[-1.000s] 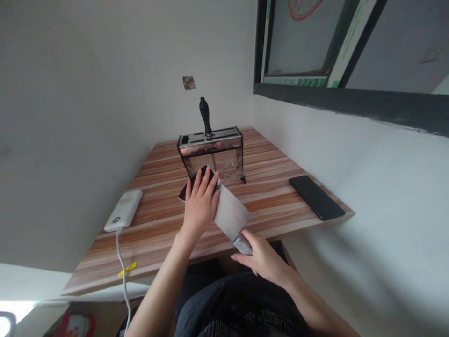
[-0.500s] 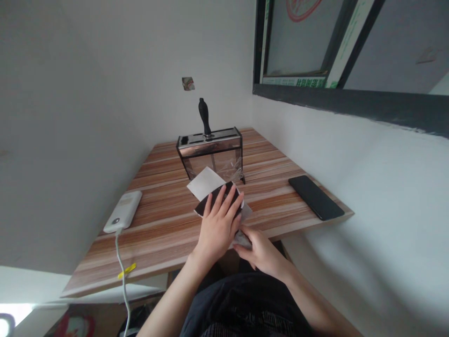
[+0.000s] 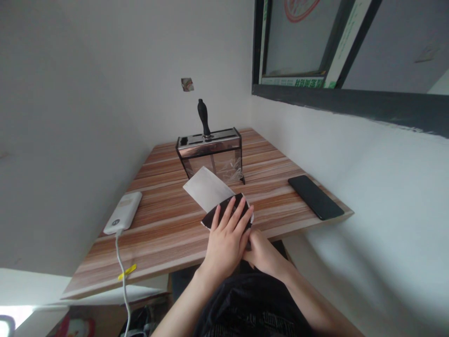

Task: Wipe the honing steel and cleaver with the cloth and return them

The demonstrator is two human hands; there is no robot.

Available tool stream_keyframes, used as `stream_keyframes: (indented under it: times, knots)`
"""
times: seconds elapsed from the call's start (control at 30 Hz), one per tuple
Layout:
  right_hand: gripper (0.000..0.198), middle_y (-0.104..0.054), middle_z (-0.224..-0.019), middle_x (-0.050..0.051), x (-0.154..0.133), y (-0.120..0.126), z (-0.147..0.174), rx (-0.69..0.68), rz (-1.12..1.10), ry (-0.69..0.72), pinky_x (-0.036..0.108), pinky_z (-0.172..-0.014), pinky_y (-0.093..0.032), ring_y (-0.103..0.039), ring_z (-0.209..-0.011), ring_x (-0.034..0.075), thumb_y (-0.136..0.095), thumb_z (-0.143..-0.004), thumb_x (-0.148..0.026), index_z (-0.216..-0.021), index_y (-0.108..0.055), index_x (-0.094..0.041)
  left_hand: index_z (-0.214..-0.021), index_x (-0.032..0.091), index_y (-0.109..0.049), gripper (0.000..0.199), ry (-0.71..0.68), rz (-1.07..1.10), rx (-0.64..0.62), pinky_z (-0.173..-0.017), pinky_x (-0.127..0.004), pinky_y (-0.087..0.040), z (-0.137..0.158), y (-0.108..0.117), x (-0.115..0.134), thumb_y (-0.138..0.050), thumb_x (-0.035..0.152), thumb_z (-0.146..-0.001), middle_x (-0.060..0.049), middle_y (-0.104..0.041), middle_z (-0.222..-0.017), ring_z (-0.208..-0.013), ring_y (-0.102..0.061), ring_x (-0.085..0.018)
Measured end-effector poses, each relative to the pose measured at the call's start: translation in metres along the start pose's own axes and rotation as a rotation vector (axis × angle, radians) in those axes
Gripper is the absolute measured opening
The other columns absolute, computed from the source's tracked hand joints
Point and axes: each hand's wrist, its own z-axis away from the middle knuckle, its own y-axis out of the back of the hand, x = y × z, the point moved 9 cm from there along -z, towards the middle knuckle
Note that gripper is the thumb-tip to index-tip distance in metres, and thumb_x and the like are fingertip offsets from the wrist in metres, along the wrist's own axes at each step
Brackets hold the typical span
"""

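Observation:
My left hand (image 3: 226,238) lies palm down with its fingers spread across a black piece with ragged white edges (image 3: 221,208), which looks like paper or card. From under its far left side a flat white sheet (image 3: 206,185) sticks out on the table. Close against the left hand, at the table's front edge, my right hand (image 3: 264,252) is closed, its fingers curled; what they hold is hidden. Just beyond the sheet stands a see-through box with a metal top and dark frame (image 3: 213,159), a black handle (image 3: 203,117) rising from it.
A white power bank (image 3: 124,213) with a white cable (image 3: 121,262) rests at the table's left. Yellow tape (image 3: 127,271) is at the front edge. A black phone (image 3: 315,196) lies at the right, near the wall. The wood-grain table (image 3: 168,201) meets walls on both sides.
My left hand and the black piece have slid toward me and slightly right, baring more of the white sheet. The greyish translucent material by my right hand is now hidden.

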Motion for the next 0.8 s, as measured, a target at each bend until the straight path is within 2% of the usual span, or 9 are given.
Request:
stream_keyframes:
  times: [0.1,0.3,0.37,0.43,0.53,0.67,0.8]
  knots:
    - [0.020,-0.053,-0.039,0.000,-0.001,-0.001,-0.001,-0.003,-0.026,0.018,0.021,-0.039,-0.033,-0.054,-0.041,0.015,-0.047,-0.059,-0.003,-0.046,-0.046,-0.019,-0.145,0.026,-0.027,0.049,-0.036,0.038,-0.029,-0.114,-0.050,-0.020,0.002,0.000,0.003,-0.033,0.026,-0.096,0.001,-0.024,-0.152,-0.142,-0.018,-0.022]
    - [0.018,-0.053,-0.038,-0.001,-0.002,0.005,-0.001,0.008,-0.005,0.060,0.023,-0.045,-0.039,-0.057,-0.045,0.018,-0.048,-0.061,-0.004,-0.053,-0.056,-0.018,-0.145,0.027,-0.027,0.050,-0.093,0.051,-0.047,-0.114,-0.049,-0.021,0.001,0.003,0.009,-0.034,0.028,-0.095,0.002,-0.025,-0.152,-0.142,-0.018,-0.021]
    - [0.017,-0.062,-0.047,0.003,-0.002,0.005,-0.001,0.002,0.032,0.061,0.024,-0.049,-0.042,-0.062,-0.054,0.020,-0.050,-0.063,-0.005,-0.058,-0.062,-0.016,-0.145,0.028,-0.026,0.051,-0.090,0.028,-0.038,-0.113,-0.049,-0.021,-0.001,0.003,0.009,-0.035,0.027,-0.095,0.002,-0.024,-0.153,-0.142,-0.018,-0.021]
    - [0.016,-0.071,-0.068,0.008,-0.003,0.006,0.000,0.014,0.075,0.083,0.025,-0.056,-0.045,-0.067,-0.069,0.024,-0.052,-0.066,-0.006,-0.069,-0.066,-0.014,-0.146,0.029,-0.024,0.052,-0.061,-0.006,-0.026,-0.113,-0.049,-0.022,-0.003,0.002,0.005,-0.035,0.028,-0.095,0.002,-0.023,-0.153,-0.142,-0.017,-0.022]
    - [0.018,-0.073,-0.090,0.013,-0.002,0.008,0.000,0.063,0.156,0.095,0.027,-0.067,-0.048,-0.067,-0.085,0.027,-0.057,-0.069,-0.009,-0.084,-0.067,-0.013,-0.146,0.031,-0.022,0.054,0.001,-0.059,-0.007,-0.112,-0.050,-0.023,-0.006,0.002,-0.003,-0.037,0.030,-0.095,0.001,-0.020,-0.154,-0.142,-0.016,-0.023]
    - [0.024,-0.072,-0.096,0.013,0.001,0.006,0.000,0.065,0.192,0.070,0.027,-0.071,-0.048,-0.066,-0.088,0.026,-0.059,-0.071,-0.010,-0.095,-0.064,-0.014,-0.146,0.032,-0.022,0.054,0.050,-0.098,0.000,-0.112,-0.050,-0.022,-0.010,0.002,-0.010,-0.037,0.030,-0.094,0.001,-0.018,-0.155,-0.143,-0.013,-0.024]
    - [0.026,-0.071,-0.093,0.010,-0.002,0.005,0.001,0.058,0.169,0.094,0.026,-0.070,-0.046,-0.066,-0.086,0.023,-0.059,-0.074,-0.013,-0.100,-0.059,-0.016,-0.146,0.032,-0.022,0.054,0.100,-0.119,0.030,-0.112,-0.051,-0.021,-0.014,0.006,-0.020,-0.037,0.030,-0.094,0.001,-0.017,-0.155,-0.143,-0.013,-0.024]
